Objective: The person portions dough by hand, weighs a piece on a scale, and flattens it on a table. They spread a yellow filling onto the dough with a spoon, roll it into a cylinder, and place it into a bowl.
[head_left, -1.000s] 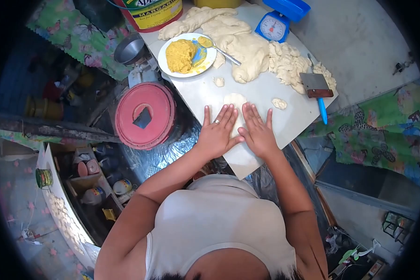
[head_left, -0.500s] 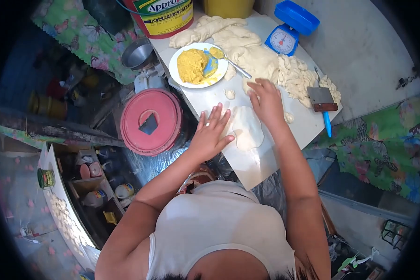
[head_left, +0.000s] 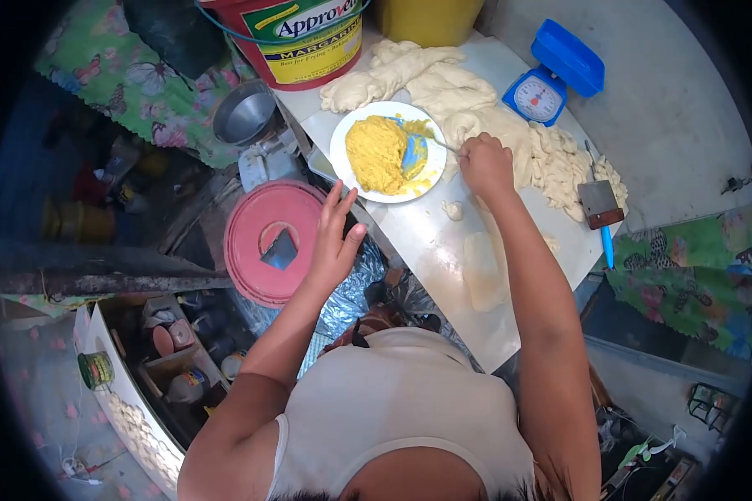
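My right hand [head_left: 486,165] is closed round the handle of a spoon [head_left: 432,143], whose bowl rests in the yellow filling at the plate's right side. The white plate [head_left: 363,194] carries a large mound of yellow filling [head_left: 378,154]. My left hand [head_left: 337,242] has its fingers apart near the plate's lower left rim and holds nothing. A flattened piece of dough [head_left: 483,271] lies on the table below my right hand, partly behind the forearm. Close to the plate sits a small dough scrap [head_left: 452,210].
A large mass of dough [head_left: 468,96] spreads behind the plate. Beyond are a margarine bucket [head_left: 309,50], a yellow container [head_left: 430,18] and a blue scale [head_left: 537,97]. A metal scraper [head_left: 598,200] lies at the right. A red-lidded bucket [head_left: 246,242] stands left of the table [head_left: 409,242].
My right hand has moved from beside the flattened dough and taken hold of the spoon. My left hand has left the dough's side and moved left toward the plate. The view has shifted slightly.
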Motion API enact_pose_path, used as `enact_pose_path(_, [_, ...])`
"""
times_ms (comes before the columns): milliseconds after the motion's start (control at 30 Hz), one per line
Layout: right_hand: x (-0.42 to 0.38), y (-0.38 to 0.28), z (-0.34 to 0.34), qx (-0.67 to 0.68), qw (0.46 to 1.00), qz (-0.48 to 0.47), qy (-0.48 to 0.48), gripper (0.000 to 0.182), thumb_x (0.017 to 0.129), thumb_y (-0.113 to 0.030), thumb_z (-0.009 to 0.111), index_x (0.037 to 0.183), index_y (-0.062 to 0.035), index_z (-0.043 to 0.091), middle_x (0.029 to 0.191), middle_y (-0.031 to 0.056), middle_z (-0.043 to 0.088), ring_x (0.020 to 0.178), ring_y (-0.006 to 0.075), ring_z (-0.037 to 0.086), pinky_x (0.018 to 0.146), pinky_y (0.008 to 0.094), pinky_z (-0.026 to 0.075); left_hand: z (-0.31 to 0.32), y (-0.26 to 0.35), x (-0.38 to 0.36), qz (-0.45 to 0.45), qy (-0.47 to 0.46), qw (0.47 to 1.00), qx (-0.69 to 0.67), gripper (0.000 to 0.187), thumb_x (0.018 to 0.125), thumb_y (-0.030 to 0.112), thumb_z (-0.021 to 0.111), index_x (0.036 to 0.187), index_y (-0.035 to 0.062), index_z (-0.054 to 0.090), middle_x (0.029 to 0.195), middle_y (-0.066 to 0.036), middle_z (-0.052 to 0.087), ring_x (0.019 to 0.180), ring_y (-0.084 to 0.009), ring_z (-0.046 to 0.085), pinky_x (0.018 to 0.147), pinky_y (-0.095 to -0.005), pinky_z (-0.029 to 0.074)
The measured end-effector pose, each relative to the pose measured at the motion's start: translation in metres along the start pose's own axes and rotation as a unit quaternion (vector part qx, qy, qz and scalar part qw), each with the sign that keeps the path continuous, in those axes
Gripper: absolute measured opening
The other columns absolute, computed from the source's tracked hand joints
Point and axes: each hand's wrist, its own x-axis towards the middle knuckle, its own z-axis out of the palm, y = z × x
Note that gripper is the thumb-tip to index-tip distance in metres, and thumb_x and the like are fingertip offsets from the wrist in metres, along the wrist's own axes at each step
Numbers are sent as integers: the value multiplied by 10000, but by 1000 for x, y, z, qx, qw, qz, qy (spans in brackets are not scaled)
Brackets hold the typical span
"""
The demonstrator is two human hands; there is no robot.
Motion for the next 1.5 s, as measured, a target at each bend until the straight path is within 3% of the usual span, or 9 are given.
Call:
enact_pose_path(100, [-8,1,-15,165,985,44,-11,135,835,-82,595,931,-145,665,978,71,606,951,248,581,816,346,426,-7,-11,14,11,9,1000,-9,561,964,352,523,1408,26,414,1504,-239,271,1395,-382,274,1129,-454,226])
enact_pose_path(233, [-37,-5,-43,211,977,7,-29,276,828,-41,560,1042,-182,665,926,63,593,884,250,587,779,335,440,-15,-21,21,-2,11,1000,-26,547,959,320,534,1404,25,416,1492,-226,292,1389,-367,284,1132,-445,225])
enact_pose_path(300, [-46,-7,-47,38,975,-216,14,411,789,-32,561,1137,-226,663,869,36,574,876,223,574,800,336,427,-16,-30,21,-2,-3,999,-35,544,959,318,534,1402,24,418,1489,-224,296,1388,-365,286,1131,-443,227])
enact_pose_path(400, [-56,-3,-34,-21,969,-245,27,479,755,-38,569,1171,-255,668,816,16,546,852,198,556,782,329,409,-22,-34,26,6,-24,999,-36,541,957,310,537,1399,23,420,1485,-221,301,1385,-363,290,1129,-441,230])
enact_pose_path(833, [-81,-19,-21,-36,987,-141,71,281,777,-82,577,1013,-183,691,811,15,518,836,188,530,711,330,369,-32,-56,28,21,-33,999,-9,536,944,300,552,1382,12,443,1463,-235,337,1355,-376,336,1110,-449,261])
enact_pose_path(1033, [-64,-13,-31,-27,984,-90,154,149,807,-118,622,952,-137,653,833,26,546,813,227,575,695,376,430,-35,-65,29,28,-37,999,0,537,943,303,554,1378,8,448,1459,-235,341,1348,-377,344,1107,-452,264])
enact_pose_path(1100, [-61,-26,-35,34,996,23,76,154,843,-142,623,994,-146,652,862,43,565,782,265,609,674,414,476,-35,-65,29,27,-37,999,2,537,942,303,555,1378,7,447,1458,-235,341,1347,-377,344,1106,-453,265])
enact_pose_path(1200, [-56,-34,-34,80,994,59,36,166,872,-151,607,1033,-158,648,896,62,582,784,294,634,667,431,504,-35,-66,28,23,-42,999,0,546,952,327,538,1385,7,440,1469,-216,338,1363,-357,328,1119,-443,247])
enact_pose_path(1500, [-31,-20,-26,-29,999,28,-20,330,840,-80,520,1128,-160,659,921,100,649,828,308,653,698,423,517,-33,-66,29,12,-35,999,-10,556,961,354,521,1387,7,441,1477,-196,341,1373,-336,319,1131,-430,230])
